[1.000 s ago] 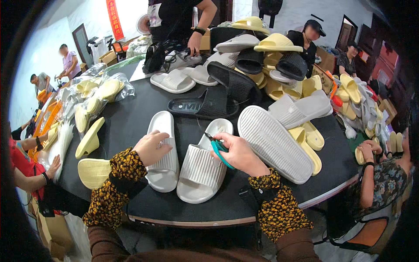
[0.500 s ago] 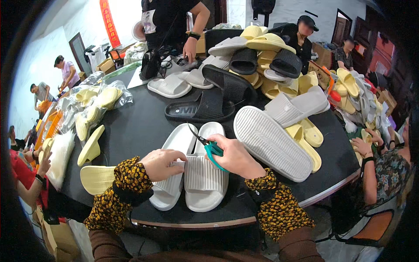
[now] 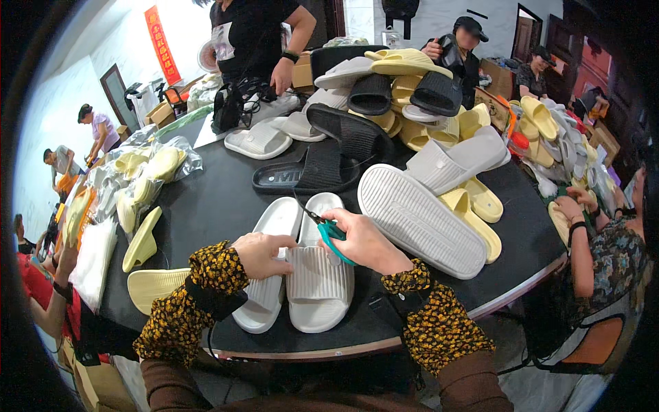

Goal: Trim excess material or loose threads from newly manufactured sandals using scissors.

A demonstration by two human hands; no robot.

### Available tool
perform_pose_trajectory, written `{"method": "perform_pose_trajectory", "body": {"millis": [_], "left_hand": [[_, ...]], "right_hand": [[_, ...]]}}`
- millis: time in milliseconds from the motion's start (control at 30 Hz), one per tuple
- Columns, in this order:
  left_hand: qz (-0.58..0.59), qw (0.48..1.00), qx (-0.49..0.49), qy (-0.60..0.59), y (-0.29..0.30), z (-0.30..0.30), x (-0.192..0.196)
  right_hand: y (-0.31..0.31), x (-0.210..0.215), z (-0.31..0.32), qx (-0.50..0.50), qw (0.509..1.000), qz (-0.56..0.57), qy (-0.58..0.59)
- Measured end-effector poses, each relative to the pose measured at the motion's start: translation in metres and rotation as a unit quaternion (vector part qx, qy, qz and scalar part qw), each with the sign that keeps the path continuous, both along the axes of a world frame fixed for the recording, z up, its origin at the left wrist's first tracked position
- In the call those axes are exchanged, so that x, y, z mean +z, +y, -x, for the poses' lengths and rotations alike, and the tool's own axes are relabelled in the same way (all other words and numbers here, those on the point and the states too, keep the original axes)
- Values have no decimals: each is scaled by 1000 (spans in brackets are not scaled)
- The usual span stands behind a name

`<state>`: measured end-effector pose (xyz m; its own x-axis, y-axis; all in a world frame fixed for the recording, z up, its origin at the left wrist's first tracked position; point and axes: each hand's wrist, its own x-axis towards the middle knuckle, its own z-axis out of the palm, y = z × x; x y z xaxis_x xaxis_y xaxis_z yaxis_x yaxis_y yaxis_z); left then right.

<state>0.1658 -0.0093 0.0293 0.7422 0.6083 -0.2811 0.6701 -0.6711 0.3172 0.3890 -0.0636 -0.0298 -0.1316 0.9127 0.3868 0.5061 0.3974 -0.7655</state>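
Drawn together since a second ago, when their heels spread apart, the left white ribbed-strap slipper [image 3: 280, 215] and the right white ribbed-strap slipper [image 3: 320, 292] lie side by side near the front edge of the black-topped table [image 3: 206, 199], toes toward my camera. I have the bare right hand [image 3: 371, 242] wrapped round the teal-handled, black-bladed scissors [image 3: 333, 237], blades angled left across the slippers' heel ends. Over the left slipper's strap is the bare left hand [image 3: 259, 255], fingers bent, thumb stretched toward the right strap; I cannot tell whether it pinches anything. Beyond lie black textured slippers [image 3: 274, 180]; rightward, a large grey slipper [image 3: 425, 220] shows its grooved sole.
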Motion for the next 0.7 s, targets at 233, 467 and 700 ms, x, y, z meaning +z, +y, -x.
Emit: {"method": "perform_pose_trajectory", "body": {"millis": [233, 467, 700], "left_hand": [[-53, 989, 137, 16, -3, 8, 21], [-30, 927, 254, -273, 42, 42, 0], [25, 904, 291, -312, 37, 45, 8]], "right_hand": [[-2, 9, -3, -60, 943, 58, 322], [-4, 13, 2, -79, 935, 31, 343], [-3, 11, 3, -103, 954, 53, 277]]}}
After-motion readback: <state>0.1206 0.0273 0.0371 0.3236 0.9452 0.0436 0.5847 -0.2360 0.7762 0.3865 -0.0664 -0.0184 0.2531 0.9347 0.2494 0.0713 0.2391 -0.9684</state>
